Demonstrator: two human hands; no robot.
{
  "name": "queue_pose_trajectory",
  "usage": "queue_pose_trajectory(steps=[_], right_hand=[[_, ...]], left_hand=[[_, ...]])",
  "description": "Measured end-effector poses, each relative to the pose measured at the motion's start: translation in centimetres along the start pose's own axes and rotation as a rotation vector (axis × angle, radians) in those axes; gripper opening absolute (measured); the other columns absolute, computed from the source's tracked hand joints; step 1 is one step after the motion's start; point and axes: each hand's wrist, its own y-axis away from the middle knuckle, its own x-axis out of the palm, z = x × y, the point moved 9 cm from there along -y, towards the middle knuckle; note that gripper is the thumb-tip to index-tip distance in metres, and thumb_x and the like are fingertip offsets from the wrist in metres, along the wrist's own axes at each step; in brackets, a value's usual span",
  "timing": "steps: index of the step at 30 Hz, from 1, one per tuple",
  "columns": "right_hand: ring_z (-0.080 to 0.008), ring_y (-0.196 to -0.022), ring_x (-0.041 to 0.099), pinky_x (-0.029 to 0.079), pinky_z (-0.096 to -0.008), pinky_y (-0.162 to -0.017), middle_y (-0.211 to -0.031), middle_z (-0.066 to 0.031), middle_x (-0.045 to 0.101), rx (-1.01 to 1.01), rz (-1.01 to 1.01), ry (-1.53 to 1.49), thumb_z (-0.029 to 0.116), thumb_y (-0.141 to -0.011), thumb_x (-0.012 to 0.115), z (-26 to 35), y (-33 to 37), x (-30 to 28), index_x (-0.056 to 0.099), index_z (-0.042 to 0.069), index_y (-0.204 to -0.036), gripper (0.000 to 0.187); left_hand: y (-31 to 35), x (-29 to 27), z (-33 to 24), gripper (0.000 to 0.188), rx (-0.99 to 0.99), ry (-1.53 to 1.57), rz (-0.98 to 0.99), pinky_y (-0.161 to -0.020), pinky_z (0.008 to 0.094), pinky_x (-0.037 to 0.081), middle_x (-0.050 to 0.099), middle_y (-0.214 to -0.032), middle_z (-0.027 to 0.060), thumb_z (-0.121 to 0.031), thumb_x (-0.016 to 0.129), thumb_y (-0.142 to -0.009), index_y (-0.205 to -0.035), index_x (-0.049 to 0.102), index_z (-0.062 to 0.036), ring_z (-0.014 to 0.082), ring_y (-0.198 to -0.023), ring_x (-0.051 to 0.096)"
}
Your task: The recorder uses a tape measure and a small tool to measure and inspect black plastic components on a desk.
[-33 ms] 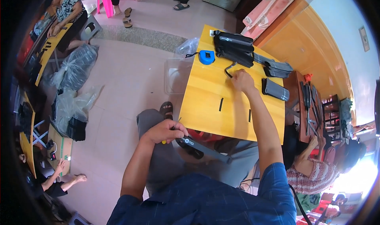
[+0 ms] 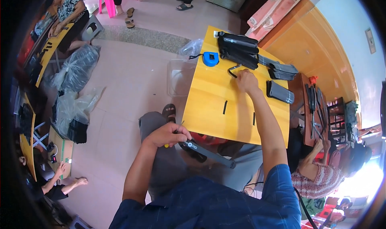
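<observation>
My left hand [image 2: 171, 134] is closed around one end of a dark grey flat sleeve [image 2: 215, 157], held over my lap in front of the table edge. A small yellow piece [image 2: 167, 145] shows under its fingers, and what it belongs to is hidden. On the yellow table my right hand [image 2: 247, 82] is curled closed at a thin black bent strip [image 2: 232, 71], its fingertips on the strip's end. Beyond it lie stacked black sleeves [image 2: 237, 50]. A pile of grey sleeves [image 2: 282, 71] and a single dark sleeve [image 2: 280, 92] rest to its right.
A blue tape measure [image 2: 210, 58] sits near the left edge of the yellow table [image 2: 205, 108]. Two short black strips [image 2: 225, 107] lie on its near part. Plastic-wrapped bundles [image 2: 82, 68] are on the floor at left. A co-worker [image 2: 317, 172] sits close at right.
</observation>
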Motion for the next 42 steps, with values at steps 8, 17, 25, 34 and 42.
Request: queue_pose_trajectory(steps=[8,17,25,34,42], right_hand=[[-0.0386,-0.094,0.07,0.056,-0.051,-0.082,-0.101,-0.0179,0.072,-0.121,-0.26,0.043,0.021,-0.09,0.062,1.5,-6.4,-1.6,0.066,0.007,-0.095,0.015],[-0.0332,-0.103,0.069,0.054,-0.047,-0.088,-0.104,-0.0133,0.073,-0.194,-0.157,0.136,0.026,-0.092,0.065,4.4,-9.0,-1.1,0.068,0.011,-0.102,0.019],[-0.0348,-0.106,0.067,0.054,-0.0487,-0.087,-0.118,-0.0155,0.067,-0.154,-0.426,-0.034,0.026,-0.091,0.067,4.1,-3.0,-3.5,0.067,0.01,-0.111,0.025],[-0.0215,-0.089,0.069,0.054,-0.0363,-0.082,-0.097,-0.0103,0.07,-0.411,0.231,-0.85,0.03,-0.099,0.068,12.9,17.4,-3.6,0.068,0.003,-0.114,0.03],[-0.0388,-0.096,0.069,0.054,-0.0466,-0.084,-0.104,-0.0167,0.072,-0.395,0.028,-0.68,0.026,-0.096,0.065,13.9,25.6,-3.2,0.068,0.009,-0.116,0.027]], left_hand=[[0.4,-0.6,0.4,0.019,-0.019,0.003,-0.015,-0.051,0.0194,0.038,0.063,-0.079,-0.0041,-0.018,0.073,-0.093,-0.109,0.074,-0.0079,0.0031,-0.056,0.048],[0.6,-1.1,0.4,0.019,0.004,0.033,0.017,-0.051,0.0199,0.038,0.061,-0.076,-0.0041,-0.02,0.073,-0.095,-0.11,0.074,-0.0079,0.0035,-0.055,0.047],[0.5,-0.9,-0.1,0.021,-0.009,-0.056,-0.011,-0.05,0.0213,0.039,0.062,-0.076,-0.0034,-0.024,0.071,-0.096,-0.109,0.075,-0.0077,0.0039,-0.055,0.048],[-0.3,-0.3,0.1,0.025,0.086,-0.011,-0.153,-0.046,0.0202,0.035,0.061,-0.072,-0.0037,-0.025,0.071,-0.095,-0.106,0.074,-0.0025,0.0028,-0.052,0.047],[-3.0,2.9,-2.2,0.03,0.201,-0.207,-0.425,-0.046,0.0241,0.036,0.057,-0.068,-0.0023,-0.034,0.068,-0.097,-0.097,0.071,-0.0039,0.0062,-0.048,0.045]])
